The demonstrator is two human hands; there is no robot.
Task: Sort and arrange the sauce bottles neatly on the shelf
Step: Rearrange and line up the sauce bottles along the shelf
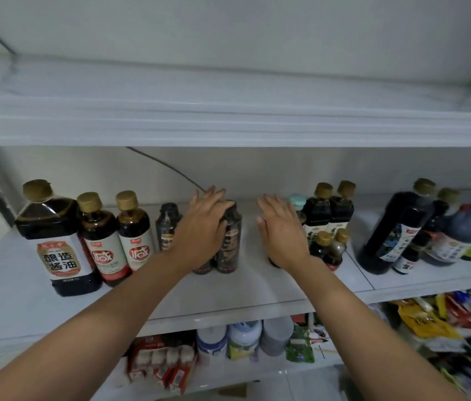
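Forearms point(107, 328): two, reaching to middle shelf point(228, 299). Left hand point(202, 230): fingers straight, laid against black bottle point(230, 241), upright mid-shelf. Right hand point(282, 230): released, flat, before teal-capped bottle point(298, 202). Soy bottles point(60, 241): upright, grouped left. Dark bottles point(387, 233): clustered right.

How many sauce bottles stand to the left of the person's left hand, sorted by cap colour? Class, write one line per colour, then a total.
Gold-capped bottles: 3
Black-capped bottle: 1
Total: 4
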